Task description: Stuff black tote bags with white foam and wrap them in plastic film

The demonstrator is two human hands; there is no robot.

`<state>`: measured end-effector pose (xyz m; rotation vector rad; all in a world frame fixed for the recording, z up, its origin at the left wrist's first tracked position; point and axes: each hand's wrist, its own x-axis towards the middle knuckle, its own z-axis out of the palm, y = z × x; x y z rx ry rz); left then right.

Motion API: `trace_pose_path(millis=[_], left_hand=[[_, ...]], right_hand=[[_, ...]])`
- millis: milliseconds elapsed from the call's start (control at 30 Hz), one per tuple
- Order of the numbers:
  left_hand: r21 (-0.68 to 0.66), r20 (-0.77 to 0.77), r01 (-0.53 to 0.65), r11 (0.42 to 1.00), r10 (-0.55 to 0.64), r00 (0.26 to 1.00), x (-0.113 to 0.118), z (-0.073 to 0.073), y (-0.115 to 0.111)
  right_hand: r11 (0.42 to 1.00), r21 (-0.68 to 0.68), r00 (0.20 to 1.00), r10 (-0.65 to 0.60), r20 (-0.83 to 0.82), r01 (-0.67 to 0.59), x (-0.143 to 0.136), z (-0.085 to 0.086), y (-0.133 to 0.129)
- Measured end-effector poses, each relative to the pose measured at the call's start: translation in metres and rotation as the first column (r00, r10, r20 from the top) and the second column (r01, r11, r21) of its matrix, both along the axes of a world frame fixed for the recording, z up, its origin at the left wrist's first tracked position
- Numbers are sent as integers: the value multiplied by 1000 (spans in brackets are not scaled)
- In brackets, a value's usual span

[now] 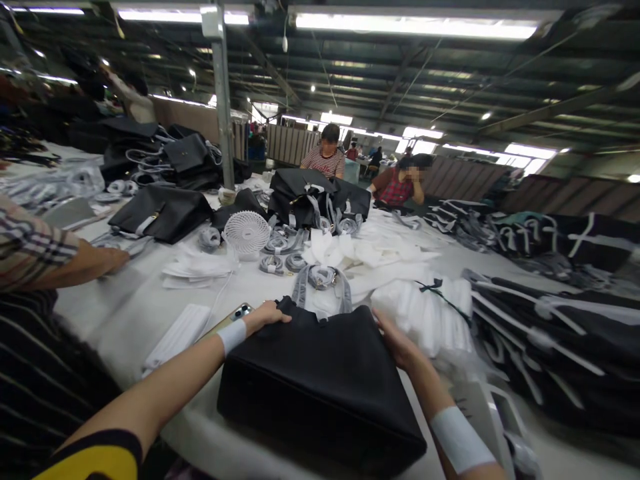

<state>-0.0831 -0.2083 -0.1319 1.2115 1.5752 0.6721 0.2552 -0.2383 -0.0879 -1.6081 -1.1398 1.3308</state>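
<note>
A black handbag (320, 380) lies in front of me on the table, its base towards me and its handles (323, 287), wrapped in pale material, pointing away. My left hand (269, 315) grips its far left corner, thumb on top and the other fingers mostly hidden. Along the far right side, my right hand (395, 339) is pressed against the bag, with the fingertips partly hidden by its edge. A phone (233, 315) shows beside my left wrist. Pale bands cover both forearms near the wrists.
A white fan (247, 235), white sheets (197, 267) and coiled straps (273, 265) stand beyond the bag. Right of it lie white rolls (425, 310) and stacked black bag pieces (545, 347). A co-worker's arm (95, 260) reaches in from the left; two people sit across the table.
</note>
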Motion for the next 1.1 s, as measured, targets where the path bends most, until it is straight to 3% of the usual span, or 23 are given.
trace_pose_path(millis=[133,300,400,500,633,700,767,833,900,1000,1100], left_hand=[[41,-47,-13,999,15,999,-7,-3,-4],[183,-140,-68,981,95,986,-6,-17,-23],[231,-172,-79,970,121,978,0,-21,-31],[221,-146,-33,975,67,987,-3,-12,-35],[126,-23,107,986,-105,994,-29,16,-51],[8,142,176,984,-176,974,-46,33,-69],[-128,351,223,966,-166,922,-61,50,-89],[-194,455,250,949,-138,879,-71,65,-108],[-158,443,258,953,-165,881,-74,72,-119],[-136,407,267,954,-193,893,-68,60,-122],[-248,439,233,940,-105,893,-59,26,-112]], right_hand=[[994,-107,997,1,74,7,-7,-18,5],[982,7,960,-187,207,189,-15,-56,-17],[969,46,941,-246,232,242,-19,-65,-27],[978,1,964,-206,169,209,-20,-55,-33],[992,-100,997,-83,-5,82,-5,-13,-64],[988,-148,995,-49,-87,36,7,14,-92],[975,-223,991,-24,-134,-7,15,38,-122],[968,-249,994,-8,-107,-19,14,52,-147],[988,-153,999,-36,5,37,6,53,-163],[987,50,980,-155,128,150,-10,35,-169],[976,37,973,-216,87,213,-17,16,-159]])
